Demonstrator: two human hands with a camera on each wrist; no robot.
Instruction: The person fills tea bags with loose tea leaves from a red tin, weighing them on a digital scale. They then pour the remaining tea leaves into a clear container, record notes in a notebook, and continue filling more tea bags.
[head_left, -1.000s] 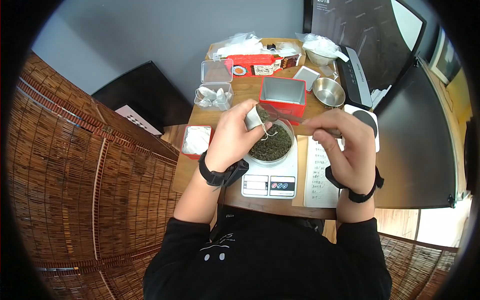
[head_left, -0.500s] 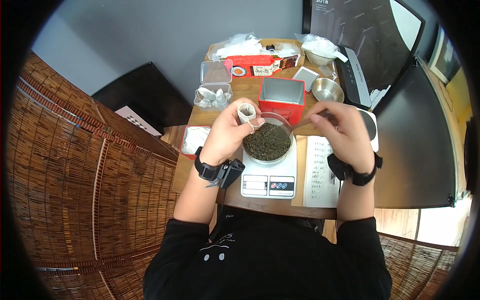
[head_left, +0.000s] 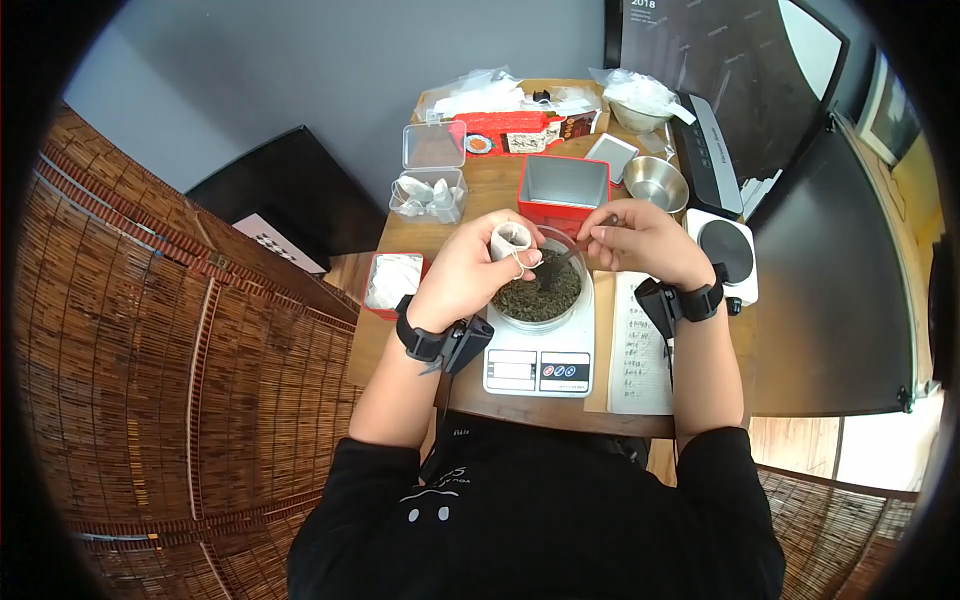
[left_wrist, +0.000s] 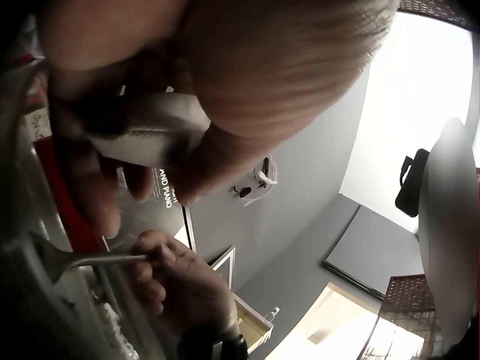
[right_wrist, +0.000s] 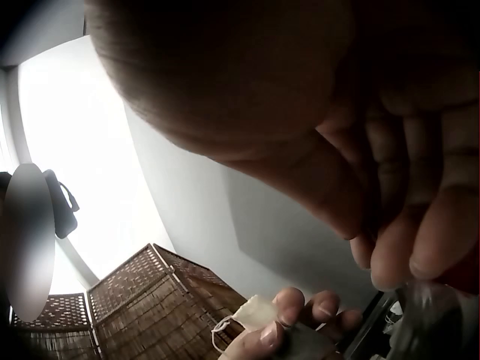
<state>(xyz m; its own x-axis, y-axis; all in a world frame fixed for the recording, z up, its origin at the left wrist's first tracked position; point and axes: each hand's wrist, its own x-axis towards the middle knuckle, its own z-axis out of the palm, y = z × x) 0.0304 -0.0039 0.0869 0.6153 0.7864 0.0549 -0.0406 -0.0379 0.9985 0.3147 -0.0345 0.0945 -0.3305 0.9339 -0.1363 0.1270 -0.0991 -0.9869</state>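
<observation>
My left hand [head_left: 462, 268] holds a small white drawstring bag [head_left: 508, 246] by its side, over the left part of the bowl. The bag's mouth faces up and its string hangs over the fingers. My right hand [head_left: 645, 248] pinches the handle of a metal spoon [left_wrist: 105, 259], whose head dips toward dark dried leaves [head_left: 540, 298]. Those leaves fill much of a clear round bowl [head_left: 537, 325], which stands on a white kitchen scale [head_left: 538, 385]. In the right wrist view, the bag [right_wrist: 257, 311] shows between the left fingers.
Behind the bowl stands an open red tin [head_left: 565, 190]. To the left are a red box of white bags [head_left: 394, 280] and a clear box [head_left: 428, 205] of filled white bags. On the right are a notebook [head_left: 640, 350], a metal pan [head_left: 656, 183] and a hot plate [head_left: 725, 250].
The spoon has gone from the bag's mouth down to the leaves. My right hand swung out right, then back left beside the bowl. The bag turned from tilted to upright.
</observation>
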